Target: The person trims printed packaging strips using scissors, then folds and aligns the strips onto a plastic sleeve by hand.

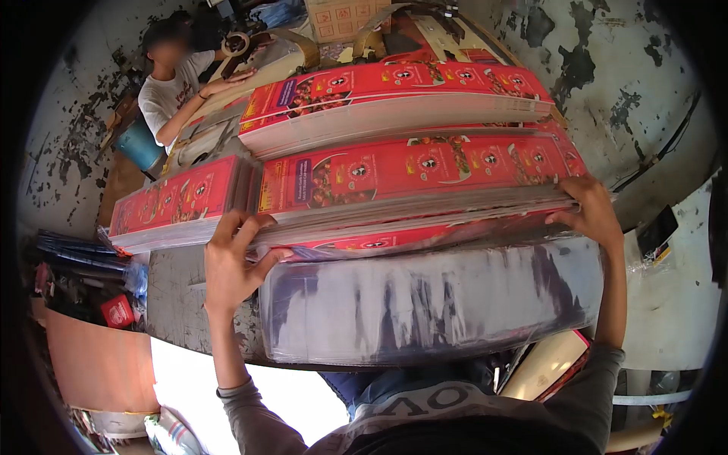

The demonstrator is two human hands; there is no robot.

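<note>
A long stack of red printed packaging sheets (409,171) lies across the middle of the table, with food pictures and several round logos on top. My left hand (236,254) is closed on its near left corner, fingers over the top edge and thumb below. At the near right corner, my right hand (593,211) grips the same stack between fingers and thumb. Under its raised near edge, more red printed sheets (364,244) show. Closest to me is a clear plastic-covered bundle (432,303) with pale and dark streaks, lying just below both hands.
Another long red stack (394,95) lies behind, and a shorter one (178,199) sits to the left. Across the table a person (176,83) rests a hand near a tape roll (235,44). A cardboard box (347,19) stands at the back. Peeling walls flank the table.
</note>
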